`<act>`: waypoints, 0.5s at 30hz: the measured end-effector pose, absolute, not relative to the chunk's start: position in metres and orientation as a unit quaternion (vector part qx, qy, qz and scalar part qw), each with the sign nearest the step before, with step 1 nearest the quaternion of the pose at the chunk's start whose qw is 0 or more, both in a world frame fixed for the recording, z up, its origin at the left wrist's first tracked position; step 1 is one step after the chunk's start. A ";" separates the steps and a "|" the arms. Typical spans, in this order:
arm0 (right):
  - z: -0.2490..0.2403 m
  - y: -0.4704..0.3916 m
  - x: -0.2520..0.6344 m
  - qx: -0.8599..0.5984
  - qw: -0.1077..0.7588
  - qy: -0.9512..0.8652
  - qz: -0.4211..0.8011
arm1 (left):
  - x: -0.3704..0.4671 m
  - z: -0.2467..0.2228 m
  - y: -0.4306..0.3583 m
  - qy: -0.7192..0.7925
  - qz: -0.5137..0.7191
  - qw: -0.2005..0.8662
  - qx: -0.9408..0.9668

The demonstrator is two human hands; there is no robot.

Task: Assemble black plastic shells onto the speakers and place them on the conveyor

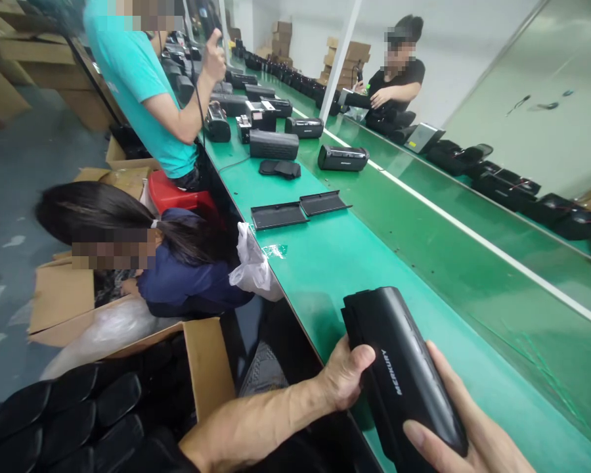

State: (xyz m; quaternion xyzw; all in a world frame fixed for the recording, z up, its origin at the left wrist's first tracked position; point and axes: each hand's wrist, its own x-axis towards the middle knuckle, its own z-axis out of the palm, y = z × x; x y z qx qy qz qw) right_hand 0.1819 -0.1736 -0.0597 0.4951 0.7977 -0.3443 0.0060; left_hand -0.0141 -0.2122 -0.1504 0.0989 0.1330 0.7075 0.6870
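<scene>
A black speaker housing [398,368] marked MERKURY is held tilted over the near end of the green bench. My left hand [349,374] grips its left side, thumb on top and fingers curled out of sight beneath. On its lower right, my right hand [463,420] has the thumb across the face and the fingers along the far side. Further up the bench lie two flat black panels [279,215] side by side. Beyond them is a folded black strap [280,169].
The green bench [320,263] runs away from me beside a conveyor belt [423,230] carrying a black speaker [343,157]. A plastic bag [253,263] hangs at the bench edge. At left, a co-worker bends over a cardboard box [59,295]; another box [209,368] holds black parts.
</scene>
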 end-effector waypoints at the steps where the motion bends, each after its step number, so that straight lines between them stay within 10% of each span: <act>1: -0.061 -0.175 0.182 0.496 0.006 0.796 -0.346 | -0.014 -0.148 -0.212 0.136 0.710 0.684 0.104; 15: -0.048 -0.176 0.188 0.509 -0.091 0.745 -0.421 | -0.014 -0.126 -0.203 0.150 0.694 0.691 0.134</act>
